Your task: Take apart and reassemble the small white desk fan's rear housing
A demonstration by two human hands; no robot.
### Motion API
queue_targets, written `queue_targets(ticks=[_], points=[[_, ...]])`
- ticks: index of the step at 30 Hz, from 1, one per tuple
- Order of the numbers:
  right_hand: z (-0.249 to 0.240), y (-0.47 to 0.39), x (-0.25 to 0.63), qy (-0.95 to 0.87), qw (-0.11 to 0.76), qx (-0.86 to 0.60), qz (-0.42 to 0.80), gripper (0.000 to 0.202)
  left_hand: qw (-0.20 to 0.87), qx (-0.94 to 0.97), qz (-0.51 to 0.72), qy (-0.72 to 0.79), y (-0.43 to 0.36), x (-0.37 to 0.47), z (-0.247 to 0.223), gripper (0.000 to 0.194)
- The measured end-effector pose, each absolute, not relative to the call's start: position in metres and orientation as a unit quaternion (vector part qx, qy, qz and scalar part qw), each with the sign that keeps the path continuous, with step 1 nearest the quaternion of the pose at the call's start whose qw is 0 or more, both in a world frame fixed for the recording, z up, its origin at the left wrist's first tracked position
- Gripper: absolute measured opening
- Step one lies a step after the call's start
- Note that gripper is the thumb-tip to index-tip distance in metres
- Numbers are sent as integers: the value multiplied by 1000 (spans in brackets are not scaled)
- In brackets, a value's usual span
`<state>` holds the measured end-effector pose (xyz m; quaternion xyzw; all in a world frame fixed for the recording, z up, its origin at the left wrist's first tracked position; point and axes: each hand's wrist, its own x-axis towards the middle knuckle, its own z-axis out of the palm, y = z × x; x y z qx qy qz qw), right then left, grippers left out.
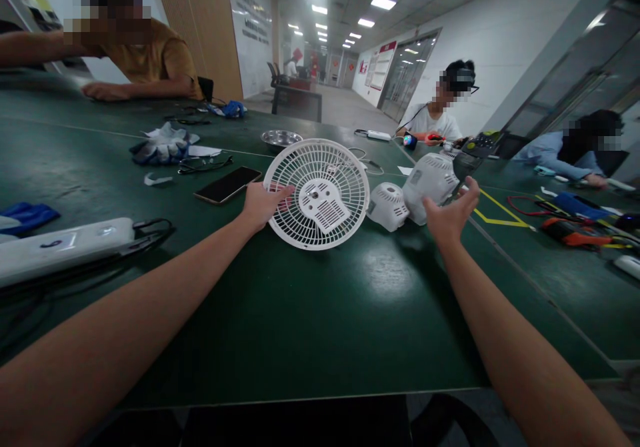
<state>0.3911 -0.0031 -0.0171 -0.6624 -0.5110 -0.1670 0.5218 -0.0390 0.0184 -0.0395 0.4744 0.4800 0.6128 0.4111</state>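
A round white fan grille [280, 227] stands tilted up above the green table. On its left rim my left hand [261, 205] is closed, thumb across the front of the spokes. Right beside the grille is a small white vented plastic housing [389, 207]. A larger white vented housing [430, 183] sits against that one, tilted. My right hand [450, 217] is at the larger housing's right side, thumb and fingers spread apart. The thumb tip overlaps the housing's lower edge; whether it touches is unclear. Part of the larger housing's right side is hidden.
Left of the grille lie a phone [227, 185], gloves [163, 145] and a white power strip [65, 250]. A metal bowl [281, 140] stands behind the grille. An orange-black tool [575, 232] and cables lie at right. Several people sit around the table [310, 327].
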Motion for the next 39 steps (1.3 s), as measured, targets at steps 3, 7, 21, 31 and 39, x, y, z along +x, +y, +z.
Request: queue_targets(ticks=[3,7,21,31,39], points=[[-34,10,411,-487,511,-708,-28,112,414,477,606,483,19,-40,-41,21],[-48,19,421,-450,479,-752,47,106,419,479,605,479,20,-42,-41,23],[-18,14,387,-389,638,-664,-40,80,424,453,598,508,14,-34,-30,13],[-13,-8,330,-505,537,-674,45,88,434,470,594,488,15,-38,-33,14],[-15,-4,349,-473,564,-677,6,92,422,457,593,512,11,-35,-27,14]])
